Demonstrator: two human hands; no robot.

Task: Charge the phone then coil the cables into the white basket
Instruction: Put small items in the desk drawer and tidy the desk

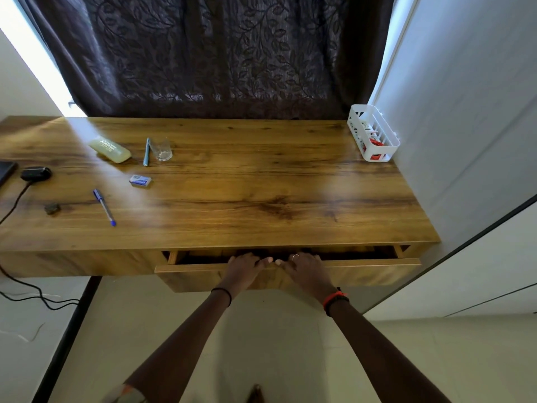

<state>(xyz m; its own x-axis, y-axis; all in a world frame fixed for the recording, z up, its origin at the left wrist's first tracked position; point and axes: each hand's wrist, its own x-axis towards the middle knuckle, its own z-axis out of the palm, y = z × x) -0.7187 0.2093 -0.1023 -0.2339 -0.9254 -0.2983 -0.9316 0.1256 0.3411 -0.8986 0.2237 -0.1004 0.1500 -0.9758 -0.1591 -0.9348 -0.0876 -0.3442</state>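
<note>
Head view, slatted white basket, red contents

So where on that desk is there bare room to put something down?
The desk's middle, from glass to white basket, is bare. The left end is crowded: yellow case, blue pen, teal pen, eraser, charger. Left hand and right hand grip the drawer.

The left hand and right hand grip the part-open drawer.
</note>
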